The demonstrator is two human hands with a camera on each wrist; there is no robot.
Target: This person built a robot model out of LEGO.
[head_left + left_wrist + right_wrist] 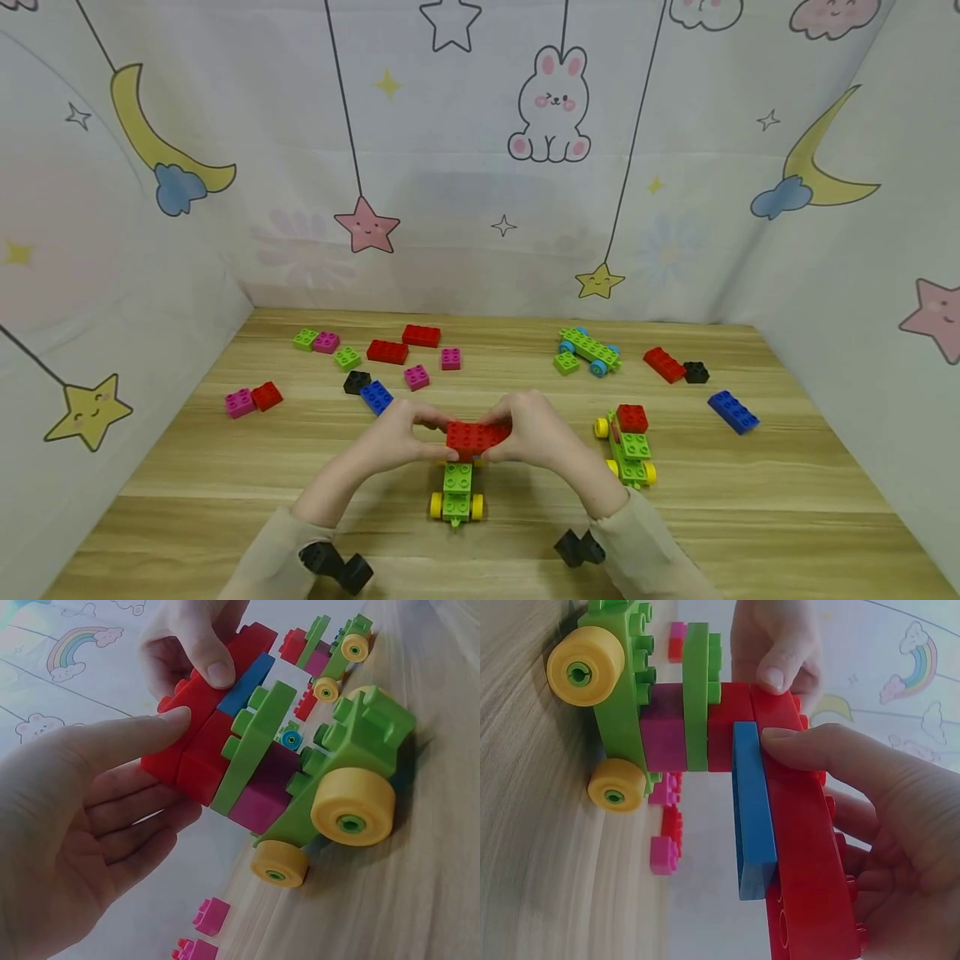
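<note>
Here's the toy car (457, 493) on the table (337, 521), right between both hands, red bricks (467, 435) stacked on top. We see the left hand (405, 437) pinching those bricks from one side, and the right hand (528, 429) pinching them from the other. The right wrist view gives us a blue piece (755, 817) beneath the top layer and a purple brick (664, 727) lower down; from the head, bricks and hands largely block these. Off right stands a second car (633, 448); beyond it, a blue-wheeled base (588, 348).
</note>
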